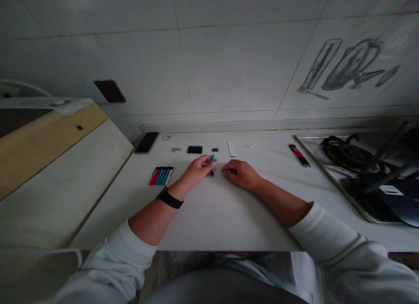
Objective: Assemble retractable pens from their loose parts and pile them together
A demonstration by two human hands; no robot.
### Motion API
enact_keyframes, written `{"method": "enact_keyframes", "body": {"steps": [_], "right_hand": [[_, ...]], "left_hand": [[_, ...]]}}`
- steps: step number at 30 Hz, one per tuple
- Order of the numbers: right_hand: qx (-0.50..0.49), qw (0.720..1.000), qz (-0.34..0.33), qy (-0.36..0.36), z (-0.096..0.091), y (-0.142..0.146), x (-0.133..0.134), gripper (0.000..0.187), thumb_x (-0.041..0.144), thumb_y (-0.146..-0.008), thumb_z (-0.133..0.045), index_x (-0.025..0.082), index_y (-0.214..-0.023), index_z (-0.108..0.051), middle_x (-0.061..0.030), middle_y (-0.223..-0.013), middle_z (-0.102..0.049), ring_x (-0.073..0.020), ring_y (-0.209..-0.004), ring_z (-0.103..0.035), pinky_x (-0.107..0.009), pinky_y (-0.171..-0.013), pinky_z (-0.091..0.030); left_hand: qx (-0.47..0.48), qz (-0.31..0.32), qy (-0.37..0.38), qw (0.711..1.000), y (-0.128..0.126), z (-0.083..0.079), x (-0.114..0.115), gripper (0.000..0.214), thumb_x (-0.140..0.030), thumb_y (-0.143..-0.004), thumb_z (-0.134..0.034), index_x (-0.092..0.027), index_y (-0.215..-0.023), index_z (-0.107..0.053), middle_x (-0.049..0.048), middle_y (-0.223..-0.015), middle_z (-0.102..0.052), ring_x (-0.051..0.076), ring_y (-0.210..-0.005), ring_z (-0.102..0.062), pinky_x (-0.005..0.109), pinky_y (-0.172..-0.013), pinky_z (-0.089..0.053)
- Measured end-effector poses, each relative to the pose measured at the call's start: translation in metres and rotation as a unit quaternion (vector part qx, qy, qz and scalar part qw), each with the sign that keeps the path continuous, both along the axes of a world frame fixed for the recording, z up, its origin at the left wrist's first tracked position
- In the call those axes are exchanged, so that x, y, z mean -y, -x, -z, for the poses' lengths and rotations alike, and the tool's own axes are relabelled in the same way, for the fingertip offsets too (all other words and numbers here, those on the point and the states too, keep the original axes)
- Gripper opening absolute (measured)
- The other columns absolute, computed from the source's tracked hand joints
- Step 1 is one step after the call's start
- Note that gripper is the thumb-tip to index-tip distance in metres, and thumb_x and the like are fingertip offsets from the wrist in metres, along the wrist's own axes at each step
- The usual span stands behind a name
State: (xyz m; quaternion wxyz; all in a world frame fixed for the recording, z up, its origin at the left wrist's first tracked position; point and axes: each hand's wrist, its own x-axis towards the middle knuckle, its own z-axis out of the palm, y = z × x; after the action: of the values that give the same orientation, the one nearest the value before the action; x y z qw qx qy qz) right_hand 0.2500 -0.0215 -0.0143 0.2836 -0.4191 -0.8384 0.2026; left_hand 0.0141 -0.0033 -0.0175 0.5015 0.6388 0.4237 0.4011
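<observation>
Between thumb and fingers, my left hand point(199, 169) holds a blue pen barrel point(212, 159) upright, with a black part at its lower end. Just to its right, my right hand point(241, 172) rests on the counter with curled fingers; anything within them is hidden. Behind the hands lie small metal springs point(176, 150), a row of black pen grips point(195, 149), small dark pieces point(215, 150), thin white refills point(231, 149) and tiny clear-white pieces point(252, 145). Left of my left hand is a row of red, blue and white barrels point(161, 175) with black ends.
A phone point(147, 143) and a small ring point(166, 138) lie at the back left of the white counter point(225, 221). Red-and-black pens point(299, 155) lie at right, beside a gas stove point(347, 164) with a dark device point(399, 197) on it. A white cabinet point(59, 182) borders the left.
</observation>
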Motion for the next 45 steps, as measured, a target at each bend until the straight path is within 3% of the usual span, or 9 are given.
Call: {"method": "enact_keyframes", "body": {"steps": [6,10,13,16,18,20,25,35,45], "right_hand": [[0.007,1.0,-0.003,-0.001,-0.001,0.001,0.002,0.018,0.021,-0.091,-0.061,0.021,-0.099,-0.077,-0.0056,-0.091,-0.071,-0.0156,-0.076,-0.063,-0.027,-0.073,-0.047],[-0.03,0.999,0.019,0.003,-0.001,-0.004,-0.004,0.02,0.026,-0.092,-0.06,0.022,-0.105,-0.075,-0.0057,-0.093,-0.073,-0.0157,-0.076,-0.064,-0.027,-0.072,-0.049],[-0.097,0.986,0.135,-0.015,-0.004,-0.024,-0.02,0.029,0.031,-0.092,-0.06,0.022,-0.118,-0.07,-0.0053,-0.09,-0.073,-0.0161,-0.072,-0.064,-0.028,-0.069,-0.049],[-0.151,0.946,0.277,-0.072,-0.009,-0.061,-0.043,0.034,0.032,-0.09,-0.06,0.02,-0.121,-0.067,-0.0067,-0.093,-0.073,-0.0181,-0.076,-0.066,-0.029,-0.069,-0.05],[-0.138,0.923,0.346,-0.093,-0.008,-0.088,-0.059,0.034,0.029,-0.088,-0.06,0.018,-0.12,-0.067,-0.0081,-0.097,-0.074,-0.0189,-0.079,-0.067,-0.031,-0.074,-0.05],[-0.094,0.918,0.379,-0.062,-0.004,-0.109,-0.071,0.032,0.026,-0.086,-0.061,0.017,-0.115,-0.07,-0.0087,-0.096,-0.075,-0.0194,-0.079,-0.067,-0.032,-0.076,-0.05],[0.007,0.925,0.38,0.027,0.011,-0.128,-0.088,0.031,0.026,-0.082,-0.067,0.018,-0.111,-0.074,-0.0076,-0.101,-0.077,-0.0192,-0.084,-0.068,-0.032,-0.081,-0.05],[0.068,0.926,0.371,0.002,0.019,-0.128,-0.097,0.026,0.034,-0.082,-0.068,0.02,-0.101,-0.08,-0.0089,-0.102,-0.077,-0.0217,-0.089,-0.067,-0.033,-0.085,-0.05],[-0.005,0.9,0.435,-0.011,0.014,-0.129,-0.09,0.02,0.032,-0.086,-0.062,0.019,-0.097,-0.073,-0.0095,-0.091,-0.076,-0.0223,-0.08,-0.065,-0.032,-0.076,-0.047]], "left_hand": [[0.018,0.001,0.003,1.0,0.003,0.0,-0.003,0.024,-0.034,-0.088,-0.071,-0.017,-0.105,-0.067,0.005,-0.097,-0.068,0.016,-0.085,-0.066,0.028,-0.072,-0.058],[-0.043,0.002,-0.073,0.996,0.005,0.003,-0.003,0.019,-0.029,-0.09,-0.067,-0.018,-0.104,-0.068,0.0057,-0.097,-0.07,0.017,-0.087,-0.067,0.031,-0.077,-0.058],[-0.119,0.006,-0.153,0.981,0.005,0.002,0.0,0.016,-0.024,-0.091,-0.065,-0.019,-0.105,-0.07,0.0064,-0.098,-0.072,0.017,-0.087,-0.068,0.031,-0.077,-0.057],[-0.157,0.012,-0.205,0.966,0.003,-0.001,0.004,0.017,-0.021,-0.092,-0.065,-0.02,-0.108,-0.069,0.0068,-0.102,-0.071,0.017,-0.087,-0.067,0.031,-0.076,-0.057],[-0.163,0.016,-0.224,0.961,0.003,-0.003,0.007,0.017,-0.021,-0.093,-0.064,-0.02,-0.109,-0.069,0.0068,-0.104,-0.071,0.017,-0.088,-0.067,0.03,-0.075,-0.057],[-0.167,0.017,-0.231,0.958,0.002,-0.005,0.008,0.018,-0.022,-0.094,-0.064,-0.02,-0.112,-0.068,0.0071,-0.105,-0.071,0.017,-0.089,-0.067,0.029,-0.074,-0.057],[-0.182,0.027,-0.236,0.954,0.002,-0.006,0.01,0.018,-0.023,-0.095,-0.063,-0.02,-0.112,-0.067,0.0073,-0.106,-0.071,0.017,-0.09,-0.067,0.03,-0.075,-0.057],[-0.187,0.027,-0.245,0.951,0.002,-0.008,0.01,0.016,-0.022,-0.095,-0.063,-0.02,-0.111,-0.067,0.0072,-0.106,-0.071,0.017,-0.09,-0.068,0.03,-0.075,-0.057],[-0.2,0.033,-0.261,0.944,0.005,-0.007,0.009,0.018,-0.022,-0.096,-0.062,-0.02,-0.113,-0.067,0.0072,-0.105,-0.07,0.017,-0.089,-0.067,0.032,-0.079,-0.057]]}}
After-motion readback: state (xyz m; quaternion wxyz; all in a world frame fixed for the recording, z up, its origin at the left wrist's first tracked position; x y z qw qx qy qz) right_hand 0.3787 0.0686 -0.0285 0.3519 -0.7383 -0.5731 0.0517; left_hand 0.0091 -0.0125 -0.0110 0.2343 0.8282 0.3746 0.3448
